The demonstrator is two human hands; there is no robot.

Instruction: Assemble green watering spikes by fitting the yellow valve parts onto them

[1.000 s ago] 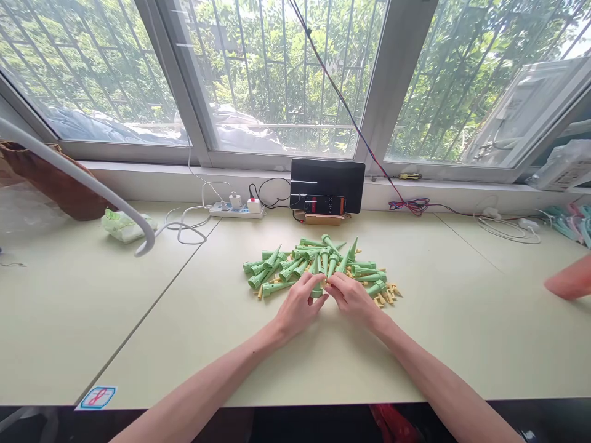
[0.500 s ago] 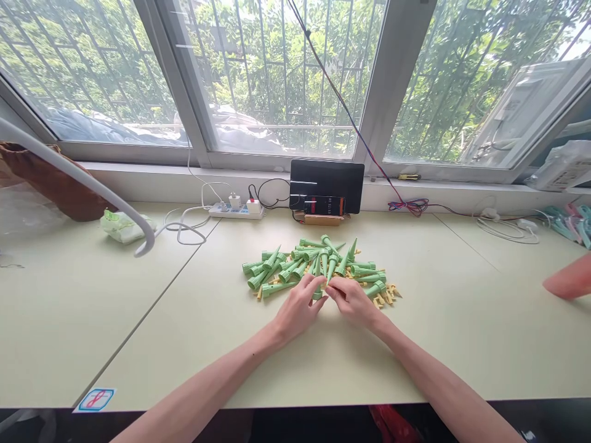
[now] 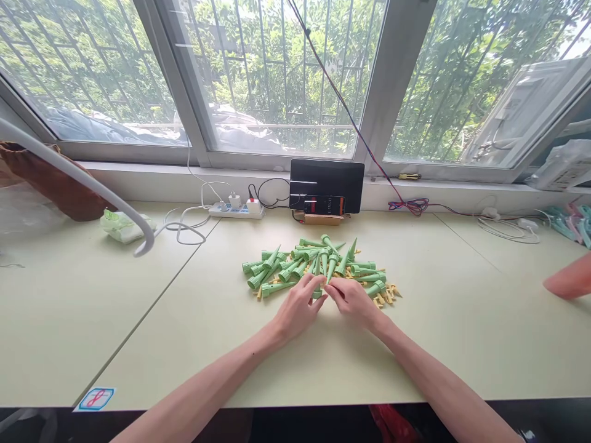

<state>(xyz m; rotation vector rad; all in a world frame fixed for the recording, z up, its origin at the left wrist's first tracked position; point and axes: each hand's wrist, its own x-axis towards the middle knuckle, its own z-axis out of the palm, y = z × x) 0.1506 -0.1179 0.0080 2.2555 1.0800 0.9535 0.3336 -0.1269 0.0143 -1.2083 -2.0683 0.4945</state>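
Observation:
Green plastic watering spikes (image 3: 285,269), cone-shaped with ridged caps, lie in a loose pile before me. Small yellow plastic pieces (image 3: 391,292) are scattered under and beside them. My left hand (image 3: 300,304) has its thumb and fingers closed round the ridged cap of one green watering spike (image 3: 317,294) at the near edge of the pile, its tip pointing up and away. Close against it, my right hand (image 3: 351,301) is pinched at the fingertips. Whatever sits in that pinch is too small and hidden to name.
Behind the pile a black tablet (image 3: 327,175) and a phone (image 3: 323,205) lean on a cardboard stand. A power strip (image 3: 236,211) with cables lies to the left, near a green-white packet (image 3: 127,226). Bundled wires (image 3: 409,206) rest at back right. A reddish object (image 3: 570,277) reaches in from the right.
Both hands stay almost in place, with only a slight shift of the fingers of my right hand. The pile has not visibly moved.

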